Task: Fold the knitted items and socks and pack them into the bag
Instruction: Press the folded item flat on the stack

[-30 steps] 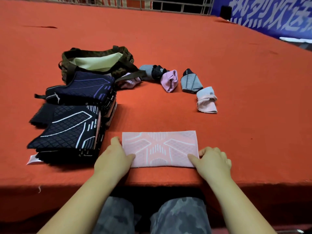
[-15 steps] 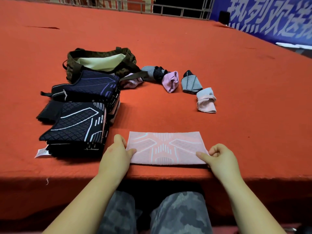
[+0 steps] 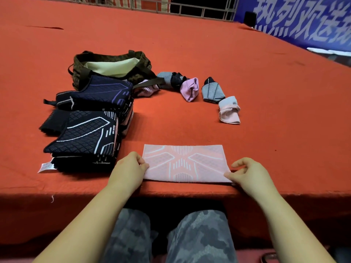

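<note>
We see the pink knitted piece (image 3: 185, 164) lying flat close to the near edge of the red table (image 3: 247, 59), its long side running along that edge with only a thin strip of red cloth showing between them. Open red surface stretches to the right of the piece and beyond it toward the far side. To its left, just beside our left hand (image 3: 127, 170), stands the stack of dark knitted items (image 3: 85, 135), a white tag (image 3: 45, 166) poking out at the bottom. Behind the stack sits the camouflage bag (image 3: 112, 67), mouth open and pale lining showing. A curved row of folded socks runs from the bag toward the right: a grey and black pair (image 3: 171, 78), a lilac pair (image 3: 190, 89), a grey pair (image 3: 212, 91) and a pale pink pair (image 3: 228, 111), with another pink one (image 3: 147, 90) tucked under the bag's strap. Our left hand pinches the left end of the pink piece, fingers curled over its edge. Our right hand (image 3: 250, 174) pinches the right near corner between thumb and fingers, index finger arched above it. Both forearms reach in from below over camouflage trousers (image 3: 199, 236). A blue banner (image 3: 303, 21) with white characters hangs at far right, and a metal railing (image 3: 199, 11) lines the back.
</note>
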Demonstrator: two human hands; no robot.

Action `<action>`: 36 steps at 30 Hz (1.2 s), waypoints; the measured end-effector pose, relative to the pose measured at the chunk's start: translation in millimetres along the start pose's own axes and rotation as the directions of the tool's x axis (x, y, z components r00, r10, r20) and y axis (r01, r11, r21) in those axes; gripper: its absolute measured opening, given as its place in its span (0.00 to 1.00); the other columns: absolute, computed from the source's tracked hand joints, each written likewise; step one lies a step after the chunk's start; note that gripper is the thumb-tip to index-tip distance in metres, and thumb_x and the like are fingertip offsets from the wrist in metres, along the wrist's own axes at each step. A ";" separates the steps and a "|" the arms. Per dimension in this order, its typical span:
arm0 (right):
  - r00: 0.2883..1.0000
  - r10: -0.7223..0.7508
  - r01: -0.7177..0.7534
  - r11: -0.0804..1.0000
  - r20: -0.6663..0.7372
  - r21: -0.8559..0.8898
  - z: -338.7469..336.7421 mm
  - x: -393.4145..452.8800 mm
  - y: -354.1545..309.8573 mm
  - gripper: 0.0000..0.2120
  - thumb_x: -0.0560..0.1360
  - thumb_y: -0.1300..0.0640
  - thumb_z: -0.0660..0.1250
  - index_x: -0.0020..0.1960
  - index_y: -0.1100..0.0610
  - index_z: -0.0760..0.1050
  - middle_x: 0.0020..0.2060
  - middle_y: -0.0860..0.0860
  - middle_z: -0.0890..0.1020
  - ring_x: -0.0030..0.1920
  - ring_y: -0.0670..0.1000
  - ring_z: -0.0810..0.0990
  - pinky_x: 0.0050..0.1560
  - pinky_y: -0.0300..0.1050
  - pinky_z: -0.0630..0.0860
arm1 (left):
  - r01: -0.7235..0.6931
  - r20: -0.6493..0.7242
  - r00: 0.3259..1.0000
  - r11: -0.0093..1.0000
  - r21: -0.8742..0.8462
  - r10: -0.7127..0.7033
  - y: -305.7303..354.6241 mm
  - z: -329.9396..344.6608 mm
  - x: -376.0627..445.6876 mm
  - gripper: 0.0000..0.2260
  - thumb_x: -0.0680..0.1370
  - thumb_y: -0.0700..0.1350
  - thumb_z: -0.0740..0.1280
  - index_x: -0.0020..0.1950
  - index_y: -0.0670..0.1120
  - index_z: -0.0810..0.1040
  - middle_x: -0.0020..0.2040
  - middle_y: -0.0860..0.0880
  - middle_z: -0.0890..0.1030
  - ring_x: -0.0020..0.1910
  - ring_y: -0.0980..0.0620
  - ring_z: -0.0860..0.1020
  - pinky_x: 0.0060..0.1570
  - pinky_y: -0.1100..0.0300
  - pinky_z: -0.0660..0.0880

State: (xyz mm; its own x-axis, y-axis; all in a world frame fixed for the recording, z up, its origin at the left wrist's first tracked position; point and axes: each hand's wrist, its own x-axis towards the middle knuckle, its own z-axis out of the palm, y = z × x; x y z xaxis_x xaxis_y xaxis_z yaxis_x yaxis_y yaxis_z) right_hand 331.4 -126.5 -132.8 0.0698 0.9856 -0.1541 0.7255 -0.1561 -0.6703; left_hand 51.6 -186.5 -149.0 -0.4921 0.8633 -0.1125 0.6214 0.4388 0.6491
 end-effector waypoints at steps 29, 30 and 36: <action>0.944 -0.253 0.314 0.888 -0.214 0.335 40.6 -22.0 -67.7 0.08 0.71 0.62 0.69 0.36 0.52 0.73 0.27 0.44 0.78 0.28 0.37 0.74 0.30 0.28 0.67 | -0.651 0.153 0.738 0.753 -0.093 0.657 53.0 45.8 -14.4 0.34 0.71 0.64 0.42 0.76 0.54 0.50 0.74 0.60 0.45 0.75 0.63 0.42 0.70 0.69 0.39; 0.947 -0.238 0.291 0.919 -0.215 0.266 35.2 -18.2 -58.4 0.08 0.70 0.61 0.69 0.36 0.51 0.73 0.27 0.44 0.78 0.28 0.37 0.75 0.30 0.29 0.67 | -0.664 0.191 0.735 0.748 0.008 0.651 59.4 52.8 -15.5 0.37 0.70 0.64 0.38 0.77 0.52 0.48 0.74 0.59 0.42 0.74 0.61 0.39 0.70 0.68 0.36; 0.978 -0.141 0.143 0.990 -0.152 0.001 30.0 -1.8 -16.0 0.04 0.71 0.55 0.69 0.41 0.53 0.75 0.32 0.46 0.79 0.38 0.52 0.79 0.37 0.43 0.68 | -0.695 0.397 0.713 0.657 0.291 0.578 82.7 88.7 -14.0 0.44 0.64 0.62 0.29 0.78 0.46 0.44 0.78 0.47 0.42 0.77 0.50 0.40 0.70 0.56 0.33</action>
State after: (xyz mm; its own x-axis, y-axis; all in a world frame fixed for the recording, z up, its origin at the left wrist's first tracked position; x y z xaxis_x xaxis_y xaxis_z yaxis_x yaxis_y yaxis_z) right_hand 299.1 -127.7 -143.6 0.0697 0.9961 0.0544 0.7276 -0.0134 -0.6859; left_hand 163.9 -140.2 -160.5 0.2505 0.9681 -0.0030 0.9278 -0.2392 0.2862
